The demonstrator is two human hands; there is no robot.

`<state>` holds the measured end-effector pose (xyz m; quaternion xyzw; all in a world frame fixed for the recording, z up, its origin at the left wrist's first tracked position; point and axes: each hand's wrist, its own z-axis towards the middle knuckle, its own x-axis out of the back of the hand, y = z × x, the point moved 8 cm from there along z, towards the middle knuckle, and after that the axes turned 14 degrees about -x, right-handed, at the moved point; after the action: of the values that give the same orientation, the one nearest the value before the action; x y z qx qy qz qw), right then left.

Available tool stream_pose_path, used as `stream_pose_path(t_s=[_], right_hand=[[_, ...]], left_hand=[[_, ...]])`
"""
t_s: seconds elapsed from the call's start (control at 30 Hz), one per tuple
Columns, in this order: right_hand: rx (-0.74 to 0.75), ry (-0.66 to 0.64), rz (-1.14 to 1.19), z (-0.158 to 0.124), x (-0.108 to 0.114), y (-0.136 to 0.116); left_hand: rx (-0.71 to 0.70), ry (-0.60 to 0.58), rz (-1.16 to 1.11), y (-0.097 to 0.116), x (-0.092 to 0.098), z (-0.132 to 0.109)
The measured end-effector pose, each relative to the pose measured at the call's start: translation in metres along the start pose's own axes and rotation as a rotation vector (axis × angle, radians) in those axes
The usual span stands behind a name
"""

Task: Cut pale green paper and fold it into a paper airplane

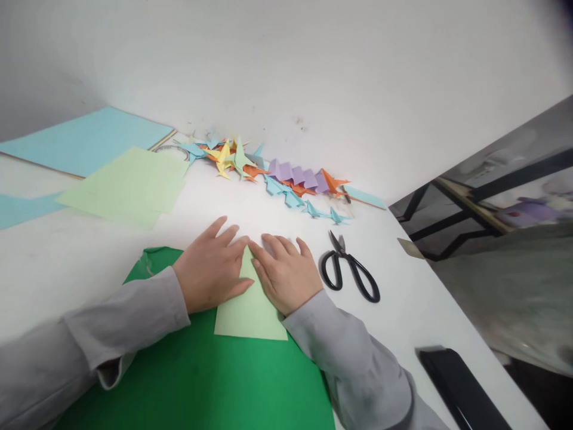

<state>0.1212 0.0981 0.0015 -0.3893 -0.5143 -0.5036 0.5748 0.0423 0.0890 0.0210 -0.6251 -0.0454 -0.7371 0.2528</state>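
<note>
A light green sheet of paper [249, 313], folded to a point, lies on a dark green sheet [210, 376] on the white table [67, 263]. My left hand [212, 272] lies flat on the paper's left side, fingers stretched out. Pressing the right side is my right hand [284, 272], also flat with fingers extended. The fingertips of both hands meet at the paper's tip. Both arms wear grey sleeves.
Black scissors [349, 272] lie just right of my right hand. Several folded paper figures [273, 173] in blue, yellow, orange and purple line the wall. Pale green [129, 185] and blue sheets [85, 140] lie at the left. A black object [461, 388] sits near the table's right edge.
</note>
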Motion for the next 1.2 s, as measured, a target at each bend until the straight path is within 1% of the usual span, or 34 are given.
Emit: stream_pose_path(t_s=[0.27, 0.5, 0.63, 0.83, 0.97, 1.2], right_hand=[[-0.022, 0.007, 0.069, 0.002, -0.004, 0.003], [-0.035, 0.022, 0.185, 0.003, -0.011, 0.010], [-0.010, 0.029, 0.162, 0.001, -0.010, 0.008], [-0.025, 0.020, 0.127, 0.001, -0.009, 0.007], [-0.037, 0.006, 0.113, 0.001, -0.009, 0.006], [-0.041, 0.010, 0.124, 0.002, -0.009, 0.006]], left_hand=[[-0.015, 0.035, -0.020, 0.007, 0.009, -0.009], [-0.005, 0.027, -0.051, 0.009, 0.006, -0.011], [-0.010, 0.028, -0.046, 0.009, 0.005, -0.010], [-0.017, -0.003, -0.035, 0.010, 0.004, -0.009], [-0.017, -0.023, -0.069, 0.009, 0.003, -0.009], [0.003, -0.009, -0.126, 0.005, 0.004, -0.013]])
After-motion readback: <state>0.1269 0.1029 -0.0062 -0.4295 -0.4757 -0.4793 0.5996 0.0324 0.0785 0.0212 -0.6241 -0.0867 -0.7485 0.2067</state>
